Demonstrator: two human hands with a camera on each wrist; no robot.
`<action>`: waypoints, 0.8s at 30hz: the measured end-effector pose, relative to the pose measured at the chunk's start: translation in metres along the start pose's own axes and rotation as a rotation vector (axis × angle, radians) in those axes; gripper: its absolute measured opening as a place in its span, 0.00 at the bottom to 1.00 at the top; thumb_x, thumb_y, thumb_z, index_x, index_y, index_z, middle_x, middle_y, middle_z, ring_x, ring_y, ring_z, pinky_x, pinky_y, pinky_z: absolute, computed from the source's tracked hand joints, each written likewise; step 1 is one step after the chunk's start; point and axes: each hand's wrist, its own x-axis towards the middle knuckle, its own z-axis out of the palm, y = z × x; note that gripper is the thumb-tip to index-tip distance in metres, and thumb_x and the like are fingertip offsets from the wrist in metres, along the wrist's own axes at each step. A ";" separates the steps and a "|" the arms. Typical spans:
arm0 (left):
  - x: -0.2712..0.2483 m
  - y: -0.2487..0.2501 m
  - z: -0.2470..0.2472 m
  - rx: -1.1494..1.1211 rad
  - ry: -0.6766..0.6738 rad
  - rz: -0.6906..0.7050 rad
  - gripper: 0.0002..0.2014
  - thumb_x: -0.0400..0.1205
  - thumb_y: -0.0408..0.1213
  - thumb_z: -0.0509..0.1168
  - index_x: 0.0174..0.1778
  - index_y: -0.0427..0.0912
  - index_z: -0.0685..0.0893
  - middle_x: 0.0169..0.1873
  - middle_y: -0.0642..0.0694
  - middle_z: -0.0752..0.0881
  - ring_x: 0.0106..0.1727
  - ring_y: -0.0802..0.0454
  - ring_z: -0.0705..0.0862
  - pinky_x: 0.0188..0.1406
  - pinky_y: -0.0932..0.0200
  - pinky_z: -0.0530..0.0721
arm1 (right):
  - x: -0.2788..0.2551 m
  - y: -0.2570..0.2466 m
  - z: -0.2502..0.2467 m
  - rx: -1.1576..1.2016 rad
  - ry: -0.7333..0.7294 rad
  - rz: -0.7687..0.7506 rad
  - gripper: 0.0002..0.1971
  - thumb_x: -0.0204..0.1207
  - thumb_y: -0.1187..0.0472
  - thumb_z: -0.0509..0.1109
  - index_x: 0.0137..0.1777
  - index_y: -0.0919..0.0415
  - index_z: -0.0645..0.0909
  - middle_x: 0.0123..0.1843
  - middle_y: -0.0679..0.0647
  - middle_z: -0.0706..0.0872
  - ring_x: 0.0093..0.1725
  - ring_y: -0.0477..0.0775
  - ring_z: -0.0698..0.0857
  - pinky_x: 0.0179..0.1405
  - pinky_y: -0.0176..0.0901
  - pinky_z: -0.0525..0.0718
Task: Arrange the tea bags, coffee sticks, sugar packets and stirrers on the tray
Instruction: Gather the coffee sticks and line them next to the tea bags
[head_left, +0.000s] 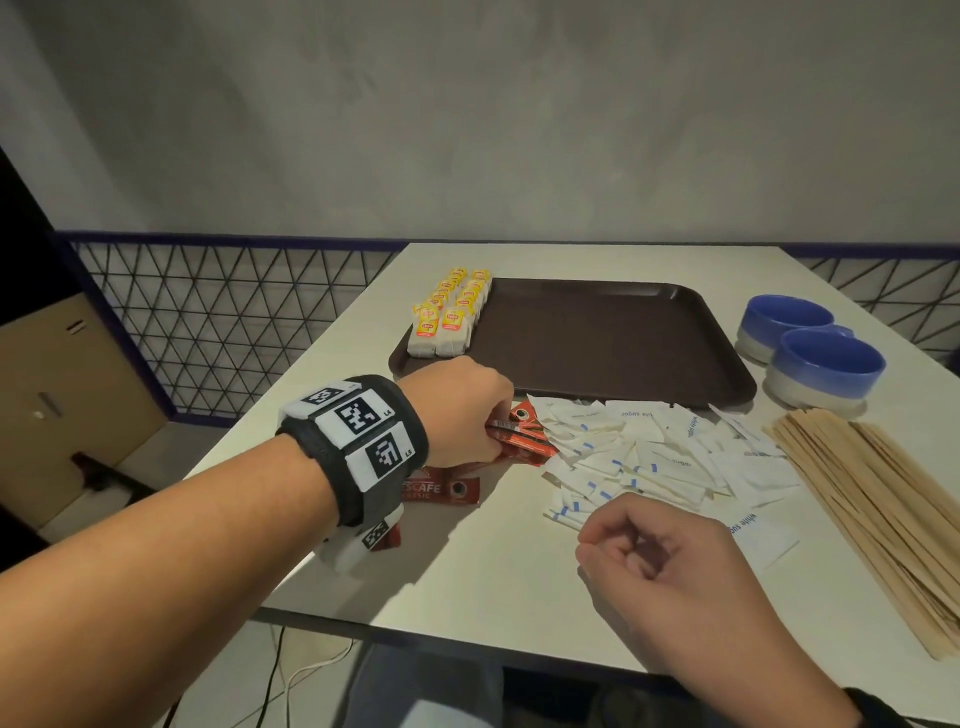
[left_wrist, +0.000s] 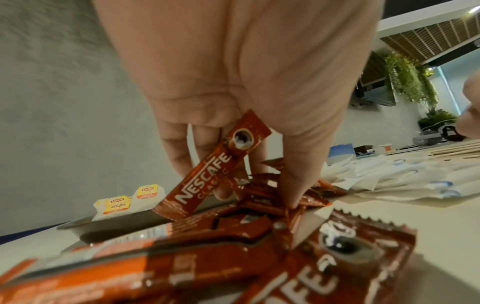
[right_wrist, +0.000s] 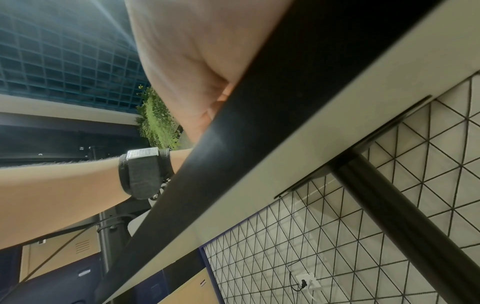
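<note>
Several red-brown Nescafé coffee sticks (left_wrist: 207, 174) — glossy, crinkled, pinched by left hand (head_left: 457, 410), right hand (head_left: 670, 566) loosely curled, empty

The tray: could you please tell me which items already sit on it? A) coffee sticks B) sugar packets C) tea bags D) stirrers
C: the tea bags stand in two rows at the left end of the tray, while the sugar packets, stirrers and coffee sticks lie on the table, the left hand gripping some sticks.
</note>
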 end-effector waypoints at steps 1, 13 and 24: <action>0.000 0.000 -0.001 -0.007 0.005 -0.006 0.11 0.78 0.50 0.73 0.54 0.52 0.85 0.46 0.53 0.87 0.46 0.50 0.85 0.48 0.49 0.88 | 0.000 -0.001 0.000 0.007 0.002 0.001 0.09 0.73 0.68 0.77 0.38 0.52 0.89 0.30 0.61 0.82 0.26 0.46 0.75 0.30 0.33 0.76; 0.002 -0.027 -0.014 -0.223 0.130 -0.099 0.11 0.78 0.42 0.78 0.55 0.50 0.90 0.51 0.53 0.88 0.53 0.53 0.85 0.51 0.59 0.83 | -0.001 -0.003 -0.002 0.057 0.013 0.024 0.10 0.73 0.69 0.78 0.37 0.53 0.89 0.26 0.52 0.77 0.24 0.49 0.71 0.27 0.37 0.73; -0.003 -0.048 -0.026 -0.519 0.284 -0.181 0.13 0.77 0.39 0.80 0.54 0.53 0.87 0.51 0.53 0.87 0.51 0.53 0.86 0.44 0.62 0.84 | 0.001 -0.002 -0.001 0.079 0.024 0.029 0.11 0.72 0.71 0.77 0.34 0.55 0.89 0.25 0.52 0.78 0.24 0.51 0.70 0.26 0.38 0.73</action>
